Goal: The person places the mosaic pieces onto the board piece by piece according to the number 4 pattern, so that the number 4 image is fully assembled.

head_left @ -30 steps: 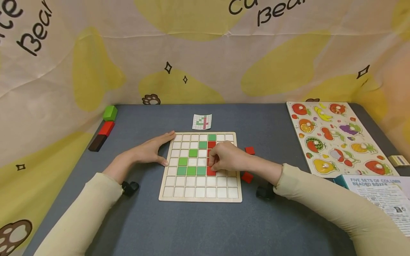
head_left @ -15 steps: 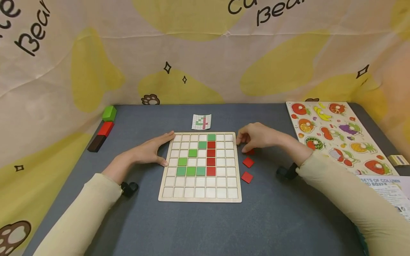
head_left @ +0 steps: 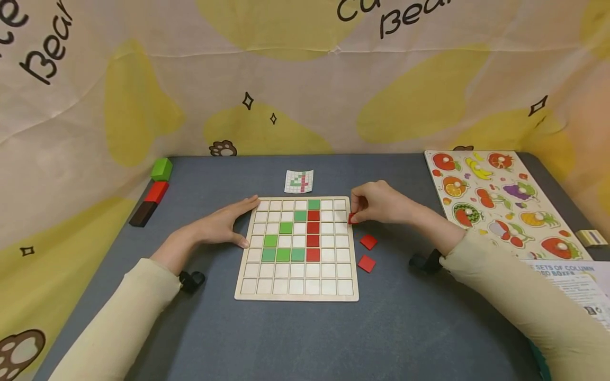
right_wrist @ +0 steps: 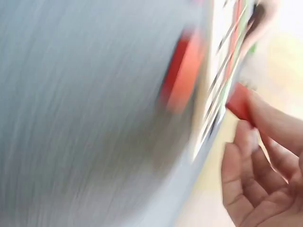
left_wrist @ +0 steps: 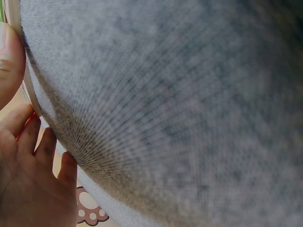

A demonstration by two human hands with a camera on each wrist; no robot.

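Note:
In the head view a square wooden grid board lies on the dark table, with green tiles and a column of red tiles in its cells. My left hand rests against the board's left edge, fingers extended and thumb spread apart. At the upper right edge my right hand pinches a small red tile between thumb and fingers. The right wrist view shows this red tile at the fingertips. Two loose red tiles, one nearer the hand and one lower, lie right of the board.
Behind the board lies a small pattern card. Green, red and dark brown blocks line the left table edge. A fruit puzzle board and a printed box, partly under my right sleeve, occupy the right side.
My right hand has left the red column, moved out to the loose tiles, and picked up the topmost one, bringing it to the board's edge. The left hand has stayed put.

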